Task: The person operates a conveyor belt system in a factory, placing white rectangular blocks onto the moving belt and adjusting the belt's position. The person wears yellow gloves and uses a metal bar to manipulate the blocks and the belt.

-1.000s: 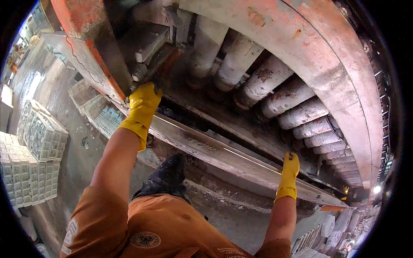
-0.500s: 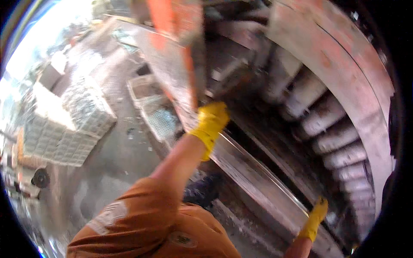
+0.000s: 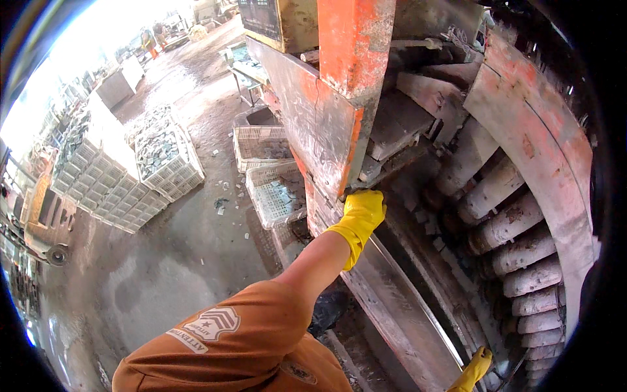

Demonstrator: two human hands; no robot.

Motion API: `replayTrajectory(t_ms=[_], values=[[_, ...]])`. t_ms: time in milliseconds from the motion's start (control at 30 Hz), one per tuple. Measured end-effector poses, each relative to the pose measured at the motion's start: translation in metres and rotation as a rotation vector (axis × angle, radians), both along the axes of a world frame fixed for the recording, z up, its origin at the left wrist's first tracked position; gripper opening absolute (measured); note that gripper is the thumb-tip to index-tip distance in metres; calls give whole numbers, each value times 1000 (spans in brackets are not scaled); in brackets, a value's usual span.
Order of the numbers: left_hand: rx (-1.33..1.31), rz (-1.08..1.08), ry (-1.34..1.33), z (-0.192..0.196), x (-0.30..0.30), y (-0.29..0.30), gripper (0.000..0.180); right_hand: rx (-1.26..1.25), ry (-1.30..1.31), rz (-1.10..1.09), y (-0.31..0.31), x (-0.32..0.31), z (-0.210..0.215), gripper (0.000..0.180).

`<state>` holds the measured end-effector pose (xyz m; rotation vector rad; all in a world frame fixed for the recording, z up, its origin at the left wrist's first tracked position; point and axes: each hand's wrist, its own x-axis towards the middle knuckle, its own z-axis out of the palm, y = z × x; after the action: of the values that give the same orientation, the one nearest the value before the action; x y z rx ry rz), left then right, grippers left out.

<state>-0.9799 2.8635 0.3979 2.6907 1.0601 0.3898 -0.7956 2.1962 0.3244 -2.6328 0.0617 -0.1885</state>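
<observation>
My left hand (image 3: 364,212), in a yellow rubber glove, is closed at the machine's long metal side, just below the foot of the orange post (image 3: 356,52). Its fingers curl over the inner edge, and what they hold, if anything, is hidden. Farther along the same side, at the lower right, my right hand (image 3: 475,371) wears a matching glove. Its fingers are bent together beside the shiny rail (image 3: 424,310); I cannot make out anything in them. Inside the machine, a dark trough (image 3: 437,255) with small pale stone pieces runs between the rail and a row of thick grey rollers (image 3: 516,222).
A worn red-and-grey plate (image 3: 535,117) borders the rollers on the right. White plastic crates (image 3: 277,196) with stone pieces stand left of the machine. Stacked crates (image 3: 166,157) full of pieces stand farther left, near a wheeled cart (image 3: 49,228). A distant person (image 3: 149,44) appears at the back.
The view has shifted, so the machine and crates appear farther right and lower. My left hand stays by the post's foot; my right hand now shows lower in the picture.
</observation>
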Motion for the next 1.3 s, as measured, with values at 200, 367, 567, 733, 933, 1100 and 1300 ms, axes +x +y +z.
replayTrajectory(t_ms=[200, 367, 567, 733, 933, 1100, 1300], values=[[-34, 2, -8, -4, -2, 0, 32, 122, 71, -19, -4, -7, -4, 35], [12, -19, -123, -13, -5, 0, 32, 56, 28, 11, -7, -8, -6, 33], [-9, -13, -146, -12, -8, -1, 31, 154, 16, 1, -7, -12, -11, 31], [9, -30, -156, -12, -9, -3, 30, 54, 52, -60, -7, -13, -6, 30], [55, -32, -192, -18, -8, -3, 31, 52, 27, -98, -6, -22, -9, 37], [9, -12, -144, -17, -8, -5, 16, 17, -20, -52, -8, -19, -8, 42], [29, -17, -167, -17, -6, -4, 32, 34, 69, -77, 1, -26, 5, 42]])
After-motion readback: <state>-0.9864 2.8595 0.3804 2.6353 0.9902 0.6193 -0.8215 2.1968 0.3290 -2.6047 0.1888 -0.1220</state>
